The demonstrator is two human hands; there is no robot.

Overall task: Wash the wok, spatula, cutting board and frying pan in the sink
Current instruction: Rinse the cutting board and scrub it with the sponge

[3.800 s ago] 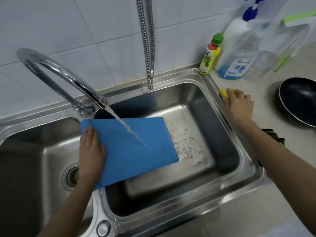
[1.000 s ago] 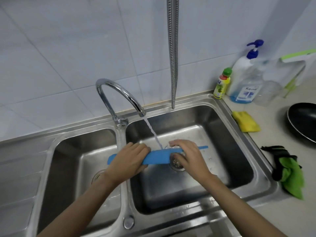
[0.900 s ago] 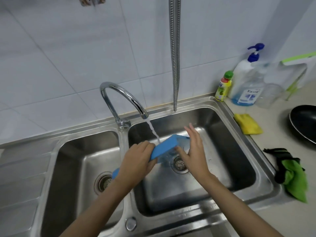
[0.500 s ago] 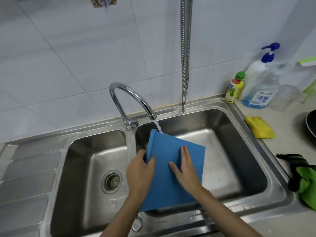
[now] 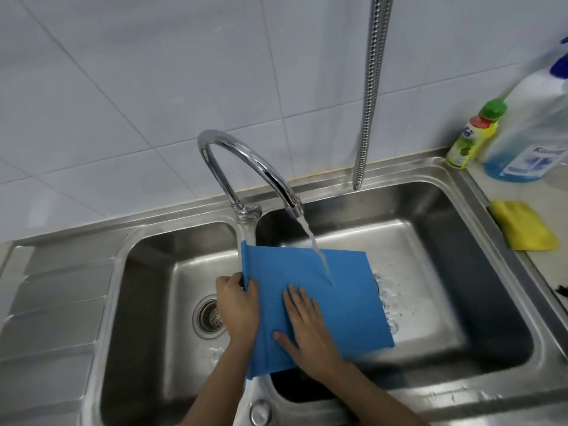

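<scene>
**Board flipped broad-face-up under the running tap**

Change: a second ago the blue cutting board [image 5: 319, 305] was edge-on under the stream, a thin strip between both hands. Now it is turned so a broad face looks up. The yellow sponge [image 5: 522, 226], which the right hand was on a few seconds back, now lies on the counter right of the sink [image 5: 461, 398]. Reading: the scrub looks done and this is a bare-hand rinse of one face. The wok, spatula and frying pan are out of frame now, so I cannot tell how they stand.

Position, taking the faucet [image 5: 246, 167] as landmark: the board sits directly below and in front of the spout, over the divider and reaching into the right basin. Water lands on its upper centre and splashes off the right edge into the basin.

Orientation: tilted, the far edge toward the faucet looks higher and the near-right corner lower. Long axis appears to run from the faucet toward the person, skewed slightly right.

Hands: left hand [image 5: 238, 304] grips the board's left edge, thumb on top, fingers curled under. Right hand [image 5: 304, 325] lies flat on the face below the stream, fingers straight and spread, holding nothing.

Also beside the faucet: a hanging metal hose [image 5: 368, 96] to its right, with bottles [image 5: 519, 118] farther right on the counter.
</scene>
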